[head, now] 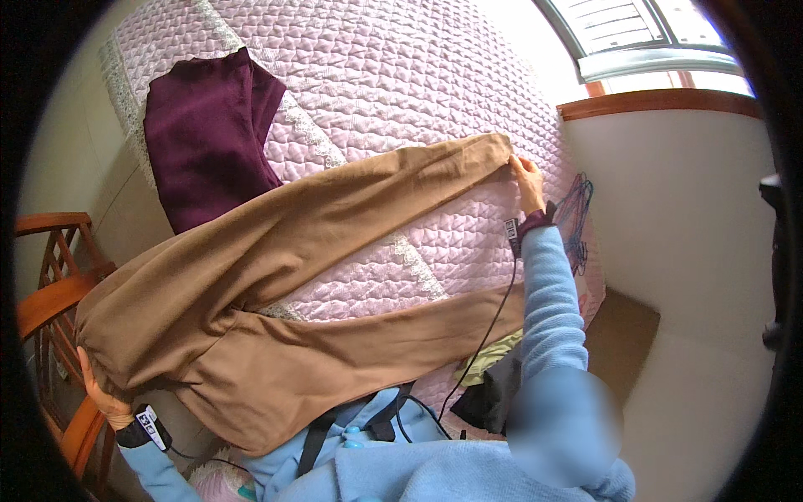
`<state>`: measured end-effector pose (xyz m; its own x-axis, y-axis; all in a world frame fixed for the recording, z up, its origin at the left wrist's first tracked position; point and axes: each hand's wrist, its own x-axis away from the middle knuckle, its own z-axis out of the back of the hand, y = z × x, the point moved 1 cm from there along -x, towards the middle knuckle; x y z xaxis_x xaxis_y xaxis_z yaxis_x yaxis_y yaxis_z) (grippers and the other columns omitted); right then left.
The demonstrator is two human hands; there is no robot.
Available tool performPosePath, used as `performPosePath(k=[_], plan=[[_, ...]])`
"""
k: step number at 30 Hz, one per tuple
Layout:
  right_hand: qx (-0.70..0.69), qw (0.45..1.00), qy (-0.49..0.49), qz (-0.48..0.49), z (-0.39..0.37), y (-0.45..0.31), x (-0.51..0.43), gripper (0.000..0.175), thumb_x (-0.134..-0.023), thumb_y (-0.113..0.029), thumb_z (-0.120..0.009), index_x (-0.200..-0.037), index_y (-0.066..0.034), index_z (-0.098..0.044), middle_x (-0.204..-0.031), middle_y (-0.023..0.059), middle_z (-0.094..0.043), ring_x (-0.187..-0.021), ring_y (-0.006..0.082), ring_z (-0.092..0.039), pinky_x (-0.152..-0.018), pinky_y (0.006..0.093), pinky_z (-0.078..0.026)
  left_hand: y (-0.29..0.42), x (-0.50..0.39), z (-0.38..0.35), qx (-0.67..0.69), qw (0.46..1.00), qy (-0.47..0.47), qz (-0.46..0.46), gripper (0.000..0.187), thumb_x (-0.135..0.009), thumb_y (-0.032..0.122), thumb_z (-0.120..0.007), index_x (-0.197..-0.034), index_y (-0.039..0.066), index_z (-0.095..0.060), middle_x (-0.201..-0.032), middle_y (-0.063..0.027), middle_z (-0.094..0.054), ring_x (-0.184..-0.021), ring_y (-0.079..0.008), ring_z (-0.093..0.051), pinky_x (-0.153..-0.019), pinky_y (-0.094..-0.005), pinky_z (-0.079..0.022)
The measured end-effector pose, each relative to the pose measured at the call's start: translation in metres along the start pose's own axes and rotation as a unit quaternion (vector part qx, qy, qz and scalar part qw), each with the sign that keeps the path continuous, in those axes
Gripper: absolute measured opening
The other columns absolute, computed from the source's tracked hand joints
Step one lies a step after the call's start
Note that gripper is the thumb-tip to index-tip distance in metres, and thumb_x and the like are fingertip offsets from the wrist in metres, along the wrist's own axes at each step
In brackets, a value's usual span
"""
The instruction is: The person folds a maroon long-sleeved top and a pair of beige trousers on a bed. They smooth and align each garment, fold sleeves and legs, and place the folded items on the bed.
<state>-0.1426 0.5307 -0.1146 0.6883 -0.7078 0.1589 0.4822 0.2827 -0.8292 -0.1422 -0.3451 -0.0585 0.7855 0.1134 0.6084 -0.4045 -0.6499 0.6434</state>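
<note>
A pair of brown trousers (pixel 326 207) stretches across the bed, its two legs spread apart toward the right. My right hand (pixel 528 182) pinches the hem of the upper leg. At the waist end on the left, my left hand (pixel 103 392) grips the edge, with part of its fingers hidden by the fabric. The lower leg runs in front of my body and passes under my right forearm, where its end is hidden. Partly covered by the trousers, a folded dark purple garment (pixel 207 132) lies at the upper left.
A pink quilted bedspread (pixel 401 75) with lace strips covers the bed. Wooden chairs (pixel 56 307) stand at the left. Wire hangers (pixel 576 219) lie at the bed's right edge by the wall. Yellow-green cloth (pixel 495 357) and black cloth (pixel 492 398) lie near my right elbow. Cables run from both wrist devices.
</note>
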Motion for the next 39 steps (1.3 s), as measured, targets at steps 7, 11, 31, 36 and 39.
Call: performPosePath(k=[7,11,31,36,39], plan=[[-0.185,0.96,0.015,0.212,0.059,-0.039,0.032,0.017,-0.092,-0.007,-0.054,-0.107,-0.002,-0.061,-0.101,0.0029,-0.061,-0.095,0.0109,-0.055,-0.089,0.0237,-0.041,0.012,-0.006,0.018,-0.201,0.968,-0.042,-0.144,0.058,-0.098,0.042,-0.042,-0.134,-0.004,-0.038,-0.134,-0.014,-0.047,-0.119,-0.0237,-0.048,-0.101,-0.0356,-0.039],[-0.058,0.995,0.014,0.078,0.097,-0.005,0.055,0.017,-0.089,-0.003,-0.054,-0.104,-0.0022,-0.062,-0.097,0.0008,-0.062,-0.094,0.0112,-0.056,-0.085,0.0239,-0.043,0.015,-0.015,0.03,-0.184,0.975,-0.04,-0.116,0.056,-0.097,0.036,-0.045,-0.137,-0.003,-0.036,-0.135,-0.015,-0.046,-0.119,-0.0238,-0.048,-0.103,-0.0358,-0.037],[0.037,0.981,-0.188,0.02,0.045,-0.003,0.059,0.026,-0.083,-0.028,-0.069,-0.093,-0.0042,-0.068,-0.084,-0.0019,-0.064,-0.08,0.0089,-0.055,-0.075,0.023,-0.042,0.026,-0.025,0.048,-0.214,0.966,0.026,-0.144,0.045,-0.098,0.026,-0.042,-0.134,0.001,-0.046,-0.136,-0.0137,-0.046,-0.121,-0.0246,-0.048,-0.106,-0.0378,-0.035],[-0.197,0.979,-0.055,-0.024,0.067,-0.01,0.048,0.007,-0.087,-0.017,-0.058,-0.09,-0.0112,-0.06,-0.086,-0.0007,-0.059,-0.078,0.0103,-0.054,-0.072,0.0266,-0.047,0.029,-0.014,0.017,-0.13,0.99,-0.02,-0.059,0.038,-0.093,0.026,-0.053,-0.122,0.001,-0.056,-0.125,-0.0101,-0.057,-0.115,-0.023,-0.054,-0.102,-0.0385,-0.04],[-0.337,0.939,-0.07,0.001,0.101,-0.028,0.053,0.009,-0.087,-0.012,-0.055,-0.096,-0.0113,-0.058,-0.091,0.001,-0.059,-0.09,0.0136,-0.057,-0.081,0.0291,-0.049,0.034,-0.013,0.004,-0.06,0.988,-0.142,0.006,0.036,-0.094,0.023,-0.051,-0.122,0.001,-0.055,-0.125,-0.0105,-0.057,-0.119,-0.025,-0.051,-0.103,-0.0407,-0.038]])
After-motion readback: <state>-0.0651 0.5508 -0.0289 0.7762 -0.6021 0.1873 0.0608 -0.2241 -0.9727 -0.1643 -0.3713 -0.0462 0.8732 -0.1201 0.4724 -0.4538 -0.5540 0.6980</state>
